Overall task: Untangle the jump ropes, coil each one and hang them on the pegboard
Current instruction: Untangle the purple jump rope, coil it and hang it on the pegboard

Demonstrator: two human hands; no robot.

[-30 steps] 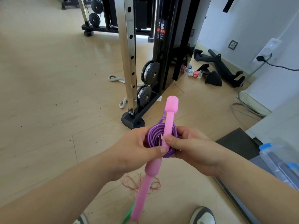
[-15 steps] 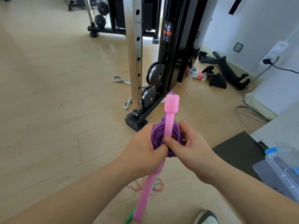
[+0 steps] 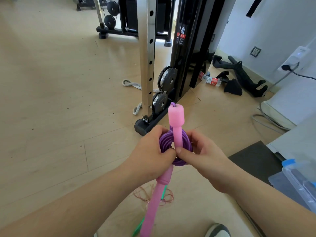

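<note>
Centre frame, left hand and right hand grip the coiled purple jump rope, bare wood floor spreading left, steel rack post just above.

We spot a red-and-white sticker on the black machine column, but its print is too small for us to read. The red-and-white label on the bottle lying on the floor is blurred too. Nothing legible.
</note>
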